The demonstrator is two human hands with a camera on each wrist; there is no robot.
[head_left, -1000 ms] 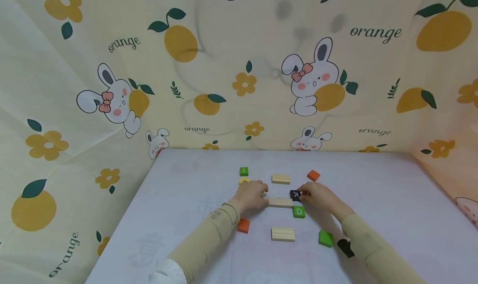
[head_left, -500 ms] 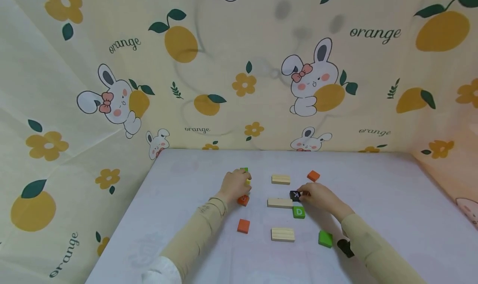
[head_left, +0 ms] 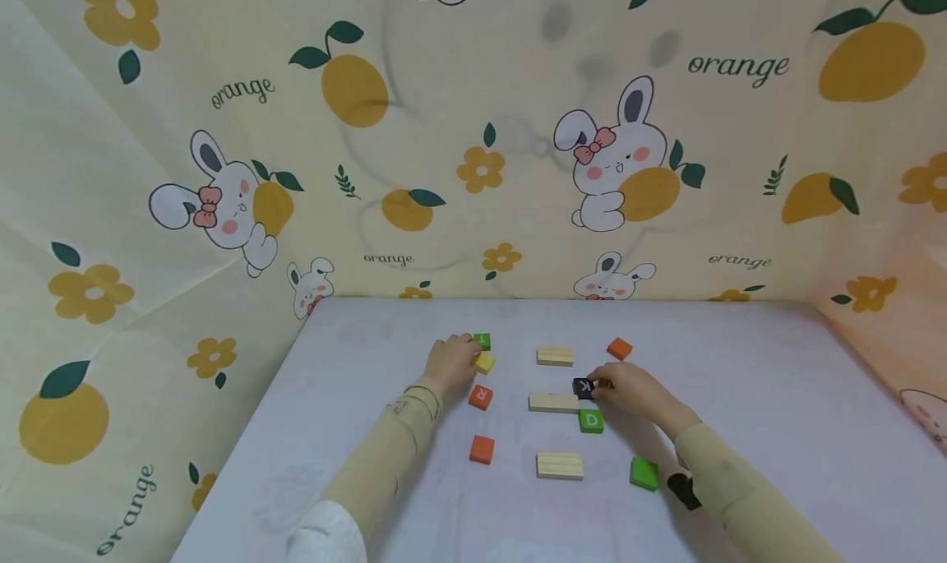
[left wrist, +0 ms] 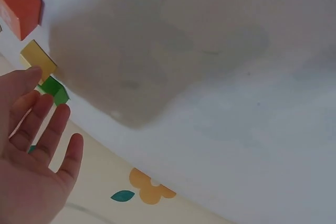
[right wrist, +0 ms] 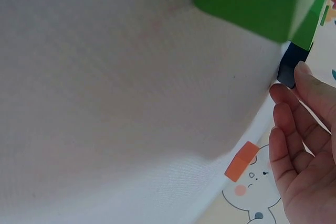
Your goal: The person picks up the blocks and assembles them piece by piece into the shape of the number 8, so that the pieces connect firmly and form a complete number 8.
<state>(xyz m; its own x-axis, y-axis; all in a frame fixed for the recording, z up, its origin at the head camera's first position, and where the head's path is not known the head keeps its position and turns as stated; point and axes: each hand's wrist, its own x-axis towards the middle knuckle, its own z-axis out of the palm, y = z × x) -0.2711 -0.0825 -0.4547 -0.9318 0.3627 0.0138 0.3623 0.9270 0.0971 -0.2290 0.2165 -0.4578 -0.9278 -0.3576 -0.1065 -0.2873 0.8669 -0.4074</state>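
My left hand (head_left: pixel 453 361) is at the yellow block (head_left: pixel 484 362), with its thumb at the block's edge and its other fingers loosely bent in the left wrist view. Just behind that block lies a green block marked T (head_left: pixel 482 341). An orange block marked R (head_left: pixel 481 397) sits in front of it. With thumb and forefinger my right hand (head_left: pixel 629 387) pinches a black letter block marked K (head_left: pixel 583 388). This block stands at the right end of a long wooden block (head_left: pixel 553 403), behind a green block marked D (head_left: pixel 591 421).
More wooden blocks lie behind (head_left: pixel 555 357) and in front (head_left: pixel 560 466). An orange block (head_left: pixel 619 348) lies at the back right, another orange block (head_left: pixel 482 449) at the front left. A green block (head_left: pixel 644 473) and a black piece (head_left: pixel 684 491) lie near the right sleeve.
My left hand has moved left, from the long wooden block to the yellow block, uncovering the orange R block. The yellow block has shifted slightly. My right hand stays at the black block.
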